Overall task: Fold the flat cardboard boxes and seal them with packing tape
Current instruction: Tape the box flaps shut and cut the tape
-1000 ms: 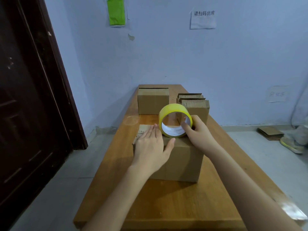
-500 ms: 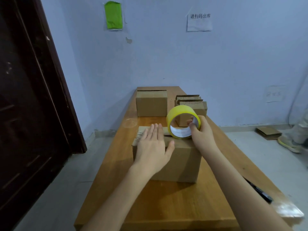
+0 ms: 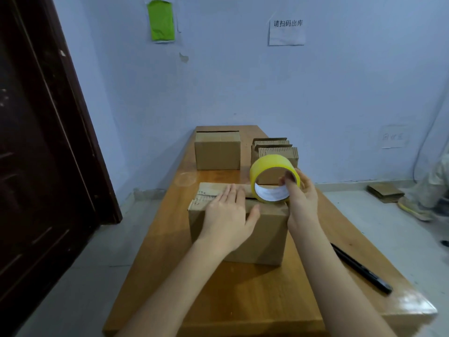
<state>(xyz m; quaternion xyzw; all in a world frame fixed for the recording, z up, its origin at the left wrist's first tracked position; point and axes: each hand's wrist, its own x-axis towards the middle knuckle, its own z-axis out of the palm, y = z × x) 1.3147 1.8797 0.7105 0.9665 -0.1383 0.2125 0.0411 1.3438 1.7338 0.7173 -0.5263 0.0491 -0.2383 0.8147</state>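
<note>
A folded cardboard box (image 3: 264, 232) stands in the middle of the wooden table (image 3: 243, 300). My left hand (image 3: 228, 215) lies flat on its closed top flaps, fingers straight, thumb over the front edge. My right hand (image 3: 302, 195) grips a yellow roll of packing tape (image 3: 273, 181), thumb inside the core, and holds it upright at the right end of the box top. A strip of tape runs along the top seam from the roll towards my left hand.
A second folded box (image 3: 217, 152) and a stack of flat cardboard boxes (image 3: 274, 148) stand at the table's far end. A black pen (image 3: 362, 268) lies near the right edge. Dark door at left; cardboard pieces (image 3: 385, 193) and a person's shoe (image 3: 413, 207) on the floor at right.
My right hand has drawn the tape roll rightwards along the box top to its right end. My left hand stayed pressed on the flaps. The view shifted, bringing the pen into sight.
</note>
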